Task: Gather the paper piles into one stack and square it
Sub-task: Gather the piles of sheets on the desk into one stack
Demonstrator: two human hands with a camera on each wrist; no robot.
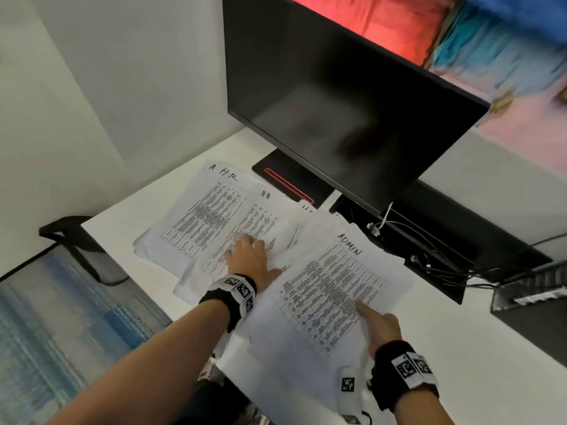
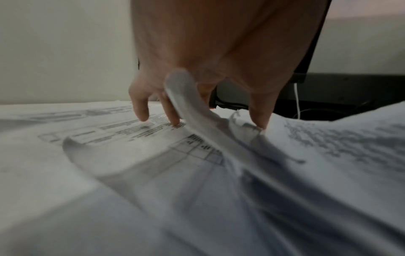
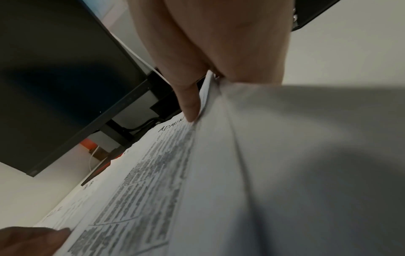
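Note:
Three piles of printed tables lie fanned across the white desk. The pile marked "A H.R" is farthest left, and the "HR" pile overlaps it. My left hand rests flat on the HR pile, its fingers spread and pressing the sheet, while a paper edge curls up under the palm. At the right my right hand pinches the "ADMIN" pile, thumb on top and fingers hidden beneath. That pile is raised at the right and overlaps the HR pile.
A black monitor on a flat base stands just behind the papers. Cables and a black device lie at the back right. A dark chair sits off the desk's left edge. The ADMIN pile's near corner reaches the front edge.

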